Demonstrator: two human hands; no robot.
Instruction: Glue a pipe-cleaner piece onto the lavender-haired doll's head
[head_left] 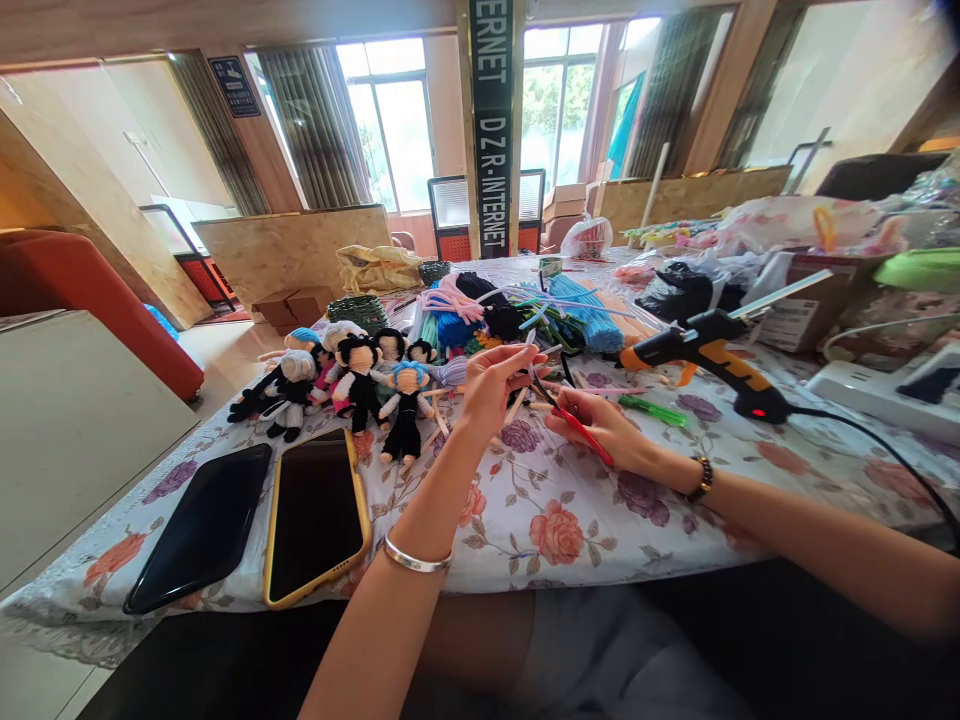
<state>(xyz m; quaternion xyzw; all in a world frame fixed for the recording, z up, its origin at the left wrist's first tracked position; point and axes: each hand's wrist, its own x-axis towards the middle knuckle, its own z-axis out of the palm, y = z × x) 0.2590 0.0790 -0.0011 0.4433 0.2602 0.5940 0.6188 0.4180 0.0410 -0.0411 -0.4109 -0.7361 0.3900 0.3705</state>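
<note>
Taking the glue gun (pixel 709 362) as landmark: both my hands work just left of it, over the floral tablecloth (pixel 540 520). My left hand (pixel 491 385) is raised, fingers pinched on a small pale piece, too small to name. My right hand (pixel 600 425) sits lower and closer to the gun, clenched on a red-handled tool (pixel 581 432), scissors by the look. Its long axis runs from lower right by my palm up-left, tip aimed at the left hand's pinch, so the piece lies up-left of the right grip, nearly touching. A green stick (pixel 651 409) lies between right hand and gun. Further left of the gun: dolls (pixel 360 385) and two phones (pixel 315 515); behind it, pipe cleaner bundles (pixel 525 310).
</note>
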